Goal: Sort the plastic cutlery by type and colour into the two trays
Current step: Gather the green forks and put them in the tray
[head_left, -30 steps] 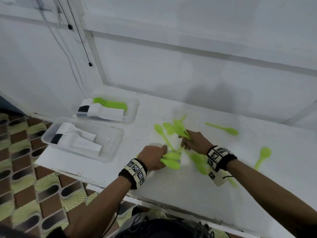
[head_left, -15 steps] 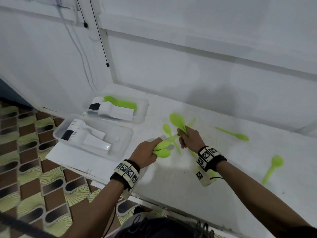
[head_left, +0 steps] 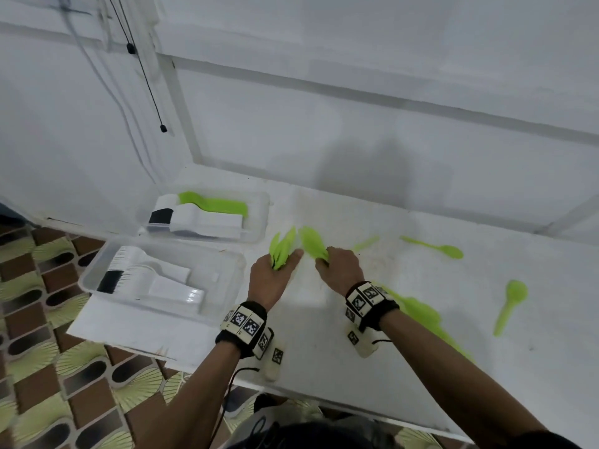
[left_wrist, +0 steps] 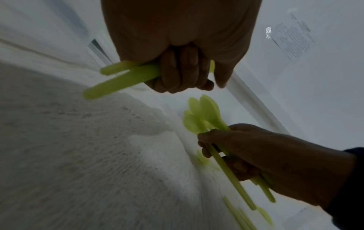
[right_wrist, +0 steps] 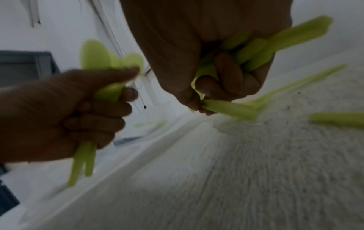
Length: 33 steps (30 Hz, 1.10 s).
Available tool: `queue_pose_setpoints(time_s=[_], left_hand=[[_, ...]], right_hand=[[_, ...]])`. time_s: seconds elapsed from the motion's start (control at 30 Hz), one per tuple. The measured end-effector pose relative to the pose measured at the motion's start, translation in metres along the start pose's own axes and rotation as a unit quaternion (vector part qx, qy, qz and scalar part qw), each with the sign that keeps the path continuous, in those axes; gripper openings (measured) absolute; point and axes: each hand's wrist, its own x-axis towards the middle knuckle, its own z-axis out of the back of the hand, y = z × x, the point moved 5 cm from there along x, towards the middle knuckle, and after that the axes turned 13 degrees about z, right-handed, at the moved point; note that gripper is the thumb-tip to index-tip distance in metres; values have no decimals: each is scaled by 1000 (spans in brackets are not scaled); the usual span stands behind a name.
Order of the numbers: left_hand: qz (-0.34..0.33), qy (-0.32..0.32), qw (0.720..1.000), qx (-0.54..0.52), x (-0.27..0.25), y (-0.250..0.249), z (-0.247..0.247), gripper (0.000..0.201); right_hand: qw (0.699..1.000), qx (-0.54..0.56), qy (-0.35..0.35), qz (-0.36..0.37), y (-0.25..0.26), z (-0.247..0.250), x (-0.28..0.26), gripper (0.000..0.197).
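My left hand grips a bunch of green spoons by their handles, bowls pointing away, just right of the near tray. In the left wrist view its fingers curl round the green handles. My right hand grips a second bunch of green spoons, seen in the right wrist view as fingers wrapped round handles. Both hands are raised a little above the white table, close together. The near tray holds white cutlery. The far tray holds white and green cutlery.
Loose green spoons lie on the table to the right: one near the wall, one far right, and a blurred pile beside my right forearm. A white wall rises behind the table. A patterned floor lies past the table's left edge.
Both hands have lifted off the table with their spoons and moved left toward the trays. The spoon bowls now point up and away.
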Motion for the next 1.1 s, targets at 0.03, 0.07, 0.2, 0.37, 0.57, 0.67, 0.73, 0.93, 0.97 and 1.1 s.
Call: queue_pose_setpoints(time_s=[0.03, 0.07, 0.2, 0.37, 0.57, 0.67, 0.73, 0.93, 0.97, 1.1], left_hand=[[5, 0, 1000, 11, 3, -2, -2, 62], [7, 1, 1000, 29, 7, -4, -5, 55], [-7, 45, 991, 126, 14, -9, -33, 42], [-69, 36, 979, 190, 18, -26, -67, 27], [-40, 11, 924, 379, 30, -43, -111, 65], [-41, 15, 908, 417, 40, -42, -120, 56], [-43, 24, 909, 413, 46, -42, -118, 44], [-109, 72, 937, 324, 35, -53, -95, 17], [-122, 94, 939, 308, 28, -58, -94, 17], [-108, 168, 967, 157, 7, -77, -93, 17]], right_hand=[[1000, 7, -6, -5, -2, 3, -2, 25], [1000, 15, -9, -13, -4, 8, -6, 25], [994, 80, -46, -56, -29, 32, -22, 28], [958, 239, -126, -96, -70, 63, -39, 17], [965, 200, -118, -122, -113, 80, -70, 27], [983, 135, -65, -106, -126, 72, -91, 42], [990, 100, -45, -84, -129, 59, -103, 39], [966, 163, -171, -109, -128, 66, -109, 33], [965, 171, -175, -92, -123, 70, -105, 35], [977, 154, -148, 15, -96, 71, -87, 37]])
